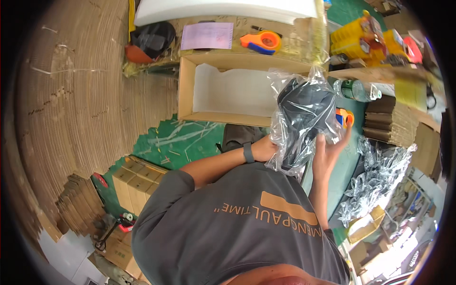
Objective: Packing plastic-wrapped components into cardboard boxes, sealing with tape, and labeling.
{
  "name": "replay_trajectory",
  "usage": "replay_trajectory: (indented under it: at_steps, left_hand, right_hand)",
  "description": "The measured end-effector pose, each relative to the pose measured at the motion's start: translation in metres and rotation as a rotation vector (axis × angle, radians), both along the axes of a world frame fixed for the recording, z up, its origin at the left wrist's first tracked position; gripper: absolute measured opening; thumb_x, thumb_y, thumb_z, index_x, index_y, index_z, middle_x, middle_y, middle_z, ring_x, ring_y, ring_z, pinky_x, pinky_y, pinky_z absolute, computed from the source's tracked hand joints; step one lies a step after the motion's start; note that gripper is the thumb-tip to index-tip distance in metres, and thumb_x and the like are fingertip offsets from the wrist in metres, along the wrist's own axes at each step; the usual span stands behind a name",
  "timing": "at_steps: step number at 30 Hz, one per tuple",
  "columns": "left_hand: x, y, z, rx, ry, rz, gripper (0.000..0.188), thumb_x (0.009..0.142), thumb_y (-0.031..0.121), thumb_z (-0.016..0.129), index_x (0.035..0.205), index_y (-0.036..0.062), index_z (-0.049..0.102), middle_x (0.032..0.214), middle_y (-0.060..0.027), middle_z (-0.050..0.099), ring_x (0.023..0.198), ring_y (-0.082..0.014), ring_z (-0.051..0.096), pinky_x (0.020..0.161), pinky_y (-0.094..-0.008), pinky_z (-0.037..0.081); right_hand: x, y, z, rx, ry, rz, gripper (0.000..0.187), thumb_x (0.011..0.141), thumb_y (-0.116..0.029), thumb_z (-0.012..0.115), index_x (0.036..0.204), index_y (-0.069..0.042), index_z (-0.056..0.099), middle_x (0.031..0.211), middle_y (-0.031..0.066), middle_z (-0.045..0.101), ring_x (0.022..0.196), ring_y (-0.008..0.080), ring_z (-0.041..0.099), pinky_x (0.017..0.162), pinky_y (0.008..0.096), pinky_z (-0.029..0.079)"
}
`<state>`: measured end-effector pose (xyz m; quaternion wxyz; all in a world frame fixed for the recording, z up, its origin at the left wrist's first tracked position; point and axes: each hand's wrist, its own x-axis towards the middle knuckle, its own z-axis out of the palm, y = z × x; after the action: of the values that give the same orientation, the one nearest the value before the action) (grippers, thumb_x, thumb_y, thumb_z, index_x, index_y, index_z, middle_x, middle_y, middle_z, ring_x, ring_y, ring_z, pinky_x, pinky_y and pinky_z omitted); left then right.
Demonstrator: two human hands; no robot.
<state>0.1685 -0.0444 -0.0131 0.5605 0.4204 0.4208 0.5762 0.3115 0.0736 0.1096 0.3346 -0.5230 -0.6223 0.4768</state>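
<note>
A black, curved item in a clear plastic bag is held up in front of my chest, its exact kind hard to make out through the wrinkled film. My left hand, with a dark band on the wrist, grips the bag's lower left side, its fingertips hidden by the plastic. On the lower right side, my right hand holds the bag, thumb on the near face. Just beyond, and partly covered by the bag, lies an open cardboard box with a white foam sheet inside.
Behind the box, the bench carries an orange and blue tape dispenser, a pink paper sheet and a black pouch-like thing. Flat cardboard stacks rise at left. At right are a plastic bottle, folded cartons and crumpled clear bags.
</note>
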Motion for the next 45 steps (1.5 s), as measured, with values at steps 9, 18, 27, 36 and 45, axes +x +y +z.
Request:
replay_trajectory:
  at_steps: [9, 18, 27, 36, 45]
  left_hand:
    - [-0.191, -0.079, 0.008, -0.476, 0.561, 0.411, 0.036, 0.097, 0.021, 0.073, 0.127, 0.0014, 0.068, 0.124, -0.0205, 0.072, 0.120, -0.0379, 0.068, 0.103, -0.0444, 0.053]
    - [-0.248, -0.136, -0.095, -0.780, 0.894, 0.836, 0.070, 0.101, 0.024, 0.068, 0.160, 0.0012, 0.037, 0.150, -0.0256, 0.058, 0.129, -0.0454, 0.062, 0.102, -0.0493, 0.054]
    - [-0.252, -0.127, -0.095, -0.905, 1.008, 0.800, 0.068, 0.098, 0.023, 0.071, 0.154, -0.0022, 0.043, 0.144, -0.0278, 0.061, 0.127, -0.0464, 0.063, 0.101, -0.0512, 0.054]
    - [-0.244, -0.117, -0.068, -0.804, 1.278, 0.784, 0.078, 0.092, 0.020, 0.076, 0.157, -0.0032, 0.039, 0.152, -0.0289, 0.051, 0.142, -0.0470, 0.048, 0.117, -0.0541, 0.040]
    - [-0.042, 0.074, 0.031, -0.186, 1.278, 0.608, 0.069, 0.095, 0.013, 0.072, 0.155, -0.0045, 0.044, 0.159, -0.0269, 0.048, 0.148, -0.0467, 0.044, 0.123, -0.0536, 0.035]
  right_hand:
    - [-0.215, 0.034, -0.175, -1.368, 0.200, 0.248, 0.036, 0.099, -0.015, 0.076, 0.127, 0.003, 0.065, 0.107, 0.0131, 0.076, 0.089, 0.0239, 0.077, 0.077, 0.0391, 0.066]
    - [-0.340, -0.081, -0.431, -1.380, 0.481, 0.210, 0.022, 0.096, -0.003, 0.075, 0.117, -0.007, 0.071, 0.105, 0.0051, 0.076, 0.094, 0.0223, 0.072, 0.087, 0.0420, 0.060]
    - [-0.350, -0.059, -0.450, -1.060, -0.413, 0.494, 0.061, 0.095, -0.045, 0.081, 0.146, -0.018, 0.062, 0.138, 0.0061, 0.069, 0.127, 0.0306, 0.065, 0.091, 0.0614, 0.057]
    - [-0.190, 0.023, -0.236, -0.553, 0.137, 0.976, 0.071, 0.102, -0.044, 0.071, 0.152, 0.002, 0.052, 0.133, 0.0277, 0.070, 0.124, 0.0369, 0.070, 0.102, 0.0465, 0.057]
    - [0.366, 0.183, -0.235, -0.685, 0.228, -0.365, 0.056, 0.104, -0.043, 0.068, 0.138, 0.001, 0.060, 0.100, 0.0131, 0.072, 0.081, 0.0208, 0.068, 0.072, 0.0360, 0.060]
